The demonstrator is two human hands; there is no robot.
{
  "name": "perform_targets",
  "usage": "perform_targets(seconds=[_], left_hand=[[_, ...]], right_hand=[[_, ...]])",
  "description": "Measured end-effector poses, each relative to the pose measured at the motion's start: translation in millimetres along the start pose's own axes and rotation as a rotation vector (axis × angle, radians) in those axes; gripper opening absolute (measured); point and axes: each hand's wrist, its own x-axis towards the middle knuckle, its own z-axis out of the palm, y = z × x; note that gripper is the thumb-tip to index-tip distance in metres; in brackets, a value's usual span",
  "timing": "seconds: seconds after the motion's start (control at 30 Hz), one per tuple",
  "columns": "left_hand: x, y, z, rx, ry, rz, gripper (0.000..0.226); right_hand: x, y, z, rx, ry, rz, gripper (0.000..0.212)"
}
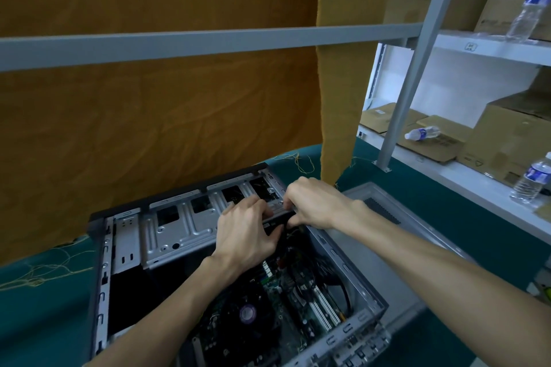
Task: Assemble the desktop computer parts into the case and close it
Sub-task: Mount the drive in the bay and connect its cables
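Green table point(44, 322); grip on part hidden.

From my end the computer case point(167, 232) is bare stamped metal, dull grey, with a matt black plastic front edge. Green cloth table cover point(44, 307) looks soft and frayed. Mustard curtain point(149, 116) is matt woven fabric; cardboard boxes point(507, 134) plain brown.

Left hand point(246, 235): bare forearm extended, back of hand up, fingers curled in a grip. Right hand point(316, 202): bare forearm extended, fingers bent downward, fingertips pinched, close beside the left.
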Motion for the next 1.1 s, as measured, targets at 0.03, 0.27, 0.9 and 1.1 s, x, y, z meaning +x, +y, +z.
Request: perform_targets(seconds=[0.03,0.27,0.9,1.1], left_hand=[[-0.4,0.6,-0.2,0.002,0.004,0.002,0.029],[-0.4,-7.2,-8.4,-0.067,-0.135,0.033,0.032],[-39.5,21.0,-18.9,-0.507,-0.61,-0.027,0.057],[-37.8,19.2,-9.5,-0.647,-0.659,-0.151,0.062]], right_hand=[[-0.7,-0.6,0.0,-0.002,0.006,0.007,0.022],[-31.9,-5.1,9.1,0.123,-0.026,0.048,0.048],[-44.8,-25.2,-4.2,0.816,0.055,0.267,0.04],[-26.5,-16.3,-24.6,1.187,0.022,0.464,0.029]])
